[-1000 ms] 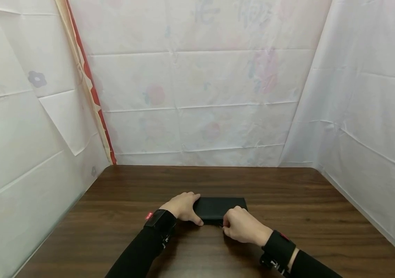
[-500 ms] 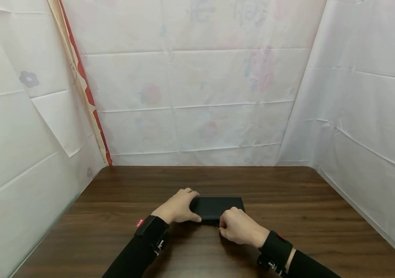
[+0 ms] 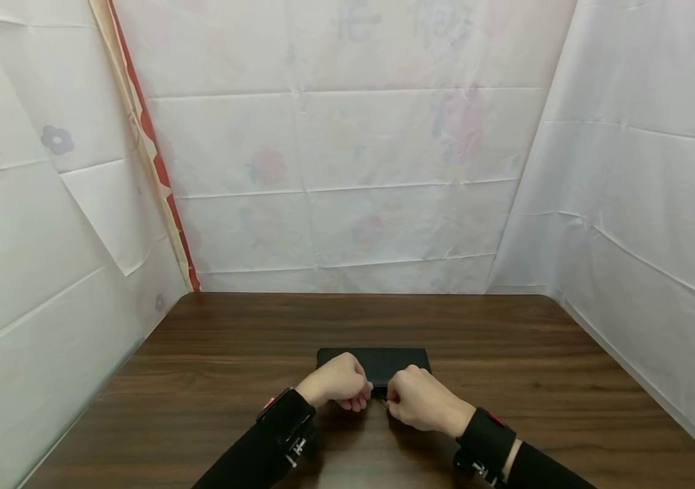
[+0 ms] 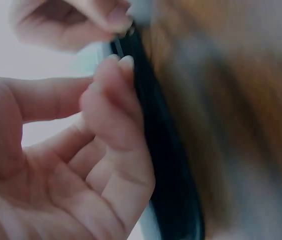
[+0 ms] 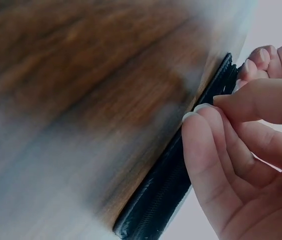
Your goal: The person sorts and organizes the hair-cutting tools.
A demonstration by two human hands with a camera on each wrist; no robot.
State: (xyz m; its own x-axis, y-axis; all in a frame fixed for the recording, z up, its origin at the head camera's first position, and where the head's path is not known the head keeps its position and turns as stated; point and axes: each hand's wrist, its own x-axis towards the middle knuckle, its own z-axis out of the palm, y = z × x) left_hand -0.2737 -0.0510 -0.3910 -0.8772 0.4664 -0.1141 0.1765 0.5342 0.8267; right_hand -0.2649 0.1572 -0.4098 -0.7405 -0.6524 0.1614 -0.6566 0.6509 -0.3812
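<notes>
A black zippered wallet (image 3: pixel 387 360) lies flat on the wooden table, its zipped edge towards me. In the right wrist view the zipper (image 5: pixel 156 202) runs along that narrow side. My right hand (image 3: pixel 425 399) pinches the small zipper pull between thumb and bent fingers near the middle of the front edge; a bit of metal (image 4: pixel 130 31) shows at those fingertips in the left wrist view. Close beside it, my left hand (image 3: pixel 340 380) has curled fingers, with thumb and forefinger tips pinching at the wallet's front edge. The exact grip of those tips is partly hidden.
The dark wood table (image 3: pixel 231 339) extends around the wallet on all sides. White patterned sheets (image 3: pixel 347 170) hang behind it and at both sides, with a red and cream strip (image 3: pixel 161 163) in the left back corner.
My left hand has left the wallet's left end and moved right and nearer to its front edge, fingers now curled beside my right hand. The right hand stays almost where it was.
</notes>
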